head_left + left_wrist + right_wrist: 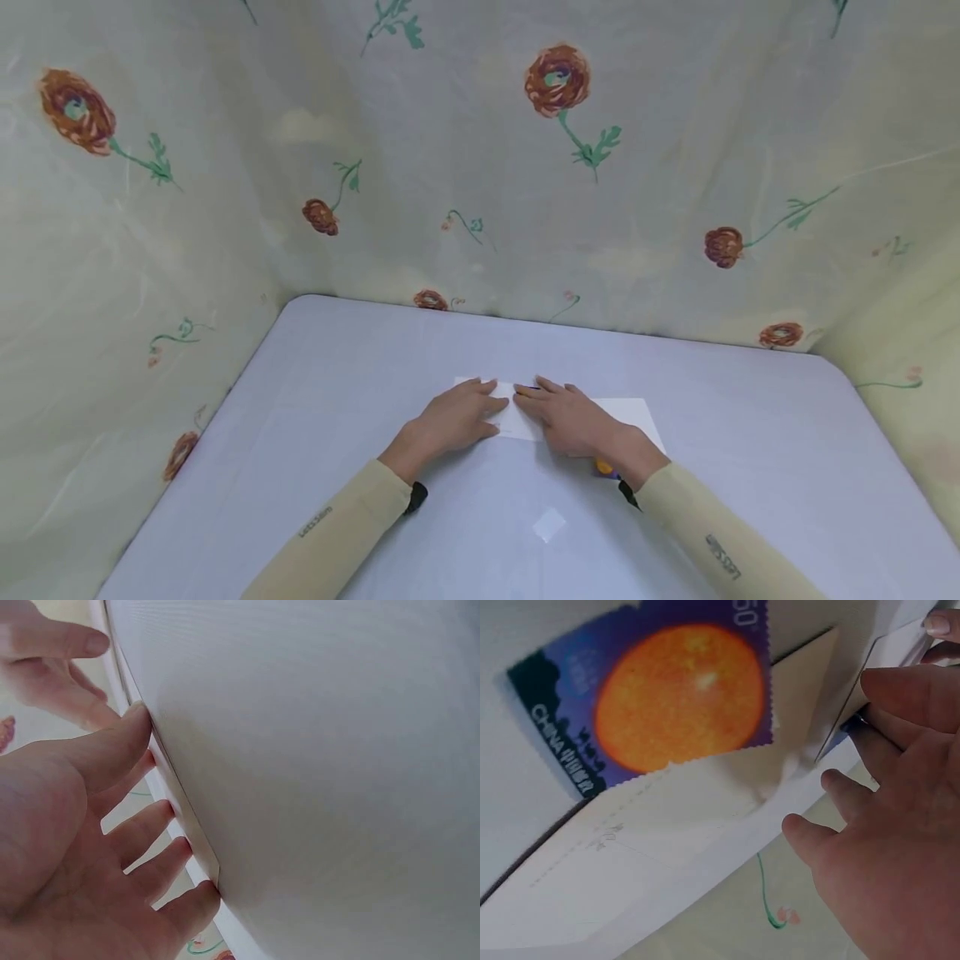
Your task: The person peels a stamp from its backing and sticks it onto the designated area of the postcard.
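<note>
A strip of white paper (517, 422) lies flat on the table under both hands. My left hand (456, 415) rests on its left part with fingers spread; in the left wrist view the thumb and fingertips touch along the paper's edge. My right hand (566, 417) presses on its right end with fingers extended, close beside the left. A dark blue piece shows under the right fingers (881, 746). Below the right wrist is a postage stamp (679, 697), purple with an orange sun and the word CHINA, overlapping a cream paper with a dashed line (630, 840).
A second white paper (633, 410) extends to the right from behind the right hand. A small pale square (550, 525) shows nearer the front of the white table (360, 358). Flowered curtain (465, 150) surrounds the table at the back and sides.
</note>
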`<state>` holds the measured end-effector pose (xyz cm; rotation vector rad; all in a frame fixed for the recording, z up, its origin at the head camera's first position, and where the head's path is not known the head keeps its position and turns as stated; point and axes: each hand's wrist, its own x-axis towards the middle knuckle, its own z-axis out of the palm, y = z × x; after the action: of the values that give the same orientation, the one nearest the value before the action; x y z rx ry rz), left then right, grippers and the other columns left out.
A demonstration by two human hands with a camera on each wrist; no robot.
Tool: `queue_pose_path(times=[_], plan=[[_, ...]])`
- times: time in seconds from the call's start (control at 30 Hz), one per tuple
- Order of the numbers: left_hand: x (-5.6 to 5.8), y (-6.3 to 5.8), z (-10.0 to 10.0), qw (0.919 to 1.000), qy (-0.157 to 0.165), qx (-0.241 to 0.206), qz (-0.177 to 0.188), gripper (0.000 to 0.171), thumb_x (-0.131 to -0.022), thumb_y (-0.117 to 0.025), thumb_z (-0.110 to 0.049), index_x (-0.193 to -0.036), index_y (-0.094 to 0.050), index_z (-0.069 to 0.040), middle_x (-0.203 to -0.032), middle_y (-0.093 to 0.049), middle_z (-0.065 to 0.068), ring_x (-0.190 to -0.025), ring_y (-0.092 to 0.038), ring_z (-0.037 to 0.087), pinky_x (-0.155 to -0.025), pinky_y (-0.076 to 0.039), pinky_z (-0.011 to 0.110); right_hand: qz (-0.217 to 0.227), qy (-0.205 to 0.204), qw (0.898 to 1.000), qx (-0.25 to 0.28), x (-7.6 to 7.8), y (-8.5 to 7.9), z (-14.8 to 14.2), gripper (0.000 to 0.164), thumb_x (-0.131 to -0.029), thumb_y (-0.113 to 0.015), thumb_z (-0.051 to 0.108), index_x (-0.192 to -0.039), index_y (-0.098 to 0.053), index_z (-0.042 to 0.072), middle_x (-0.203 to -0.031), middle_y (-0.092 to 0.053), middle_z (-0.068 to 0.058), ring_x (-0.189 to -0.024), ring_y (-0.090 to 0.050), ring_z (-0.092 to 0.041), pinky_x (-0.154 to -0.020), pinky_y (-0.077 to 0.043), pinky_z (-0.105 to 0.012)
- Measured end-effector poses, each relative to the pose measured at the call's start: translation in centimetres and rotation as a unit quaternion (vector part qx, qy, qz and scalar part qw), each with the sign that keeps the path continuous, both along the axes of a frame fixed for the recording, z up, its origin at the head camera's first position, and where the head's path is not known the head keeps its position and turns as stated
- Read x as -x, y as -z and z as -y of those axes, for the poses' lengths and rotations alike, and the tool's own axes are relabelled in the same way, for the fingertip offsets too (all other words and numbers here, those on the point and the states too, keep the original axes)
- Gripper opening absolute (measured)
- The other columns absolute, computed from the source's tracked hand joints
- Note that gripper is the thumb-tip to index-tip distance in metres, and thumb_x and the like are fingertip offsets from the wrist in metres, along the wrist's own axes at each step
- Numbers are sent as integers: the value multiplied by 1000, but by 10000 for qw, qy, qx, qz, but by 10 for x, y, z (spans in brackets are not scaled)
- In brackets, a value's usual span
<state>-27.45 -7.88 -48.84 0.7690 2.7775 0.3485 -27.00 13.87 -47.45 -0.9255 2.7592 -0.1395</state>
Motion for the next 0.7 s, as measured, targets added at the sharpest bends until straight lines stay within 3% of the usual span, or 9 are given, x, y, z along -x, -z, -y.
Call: queue_pose_path(times=[0.2, 0.5, 0.7], plan=[[0, 1, -1, 10000, 53, 27, 8, 50, -98, -62, -34, -146, -51, -25, -161, -36, 3, -150, -32, 27, -120, -33, 42, 116, 15, 9999, 41, -4, 1, 1, 58, -92, -46, 3, -150, -44, 8, -161, -37, -6, -150, -27, -38, -115, -28, -65], [1, 4, -4, 9999, -15, 152, 13, 51, -97, -64, -35, -146, -51, -26, -161, -36, 1, -151, -32, 25, -120, -33, 42, -89, -61, 9999, 128, -9, 7, 0, 57, -94, -48, 5, -150, -44, 9, -160, -38, -6, -150, -30, -35, -115, -28, -65], [2, 4, -5, 9999, -2, 136, -16, 52, -97, -64, -36, -146, -51, -26, -161, -36, 1, -150, -32, 25, -120, -33, 42, -181, -327, 9993, -79, -6, 0, -2, 57, -93, -50, 5, -149, -46, 10, -158, -41, -6, -149, -31, -37, -115, -30, -64]])
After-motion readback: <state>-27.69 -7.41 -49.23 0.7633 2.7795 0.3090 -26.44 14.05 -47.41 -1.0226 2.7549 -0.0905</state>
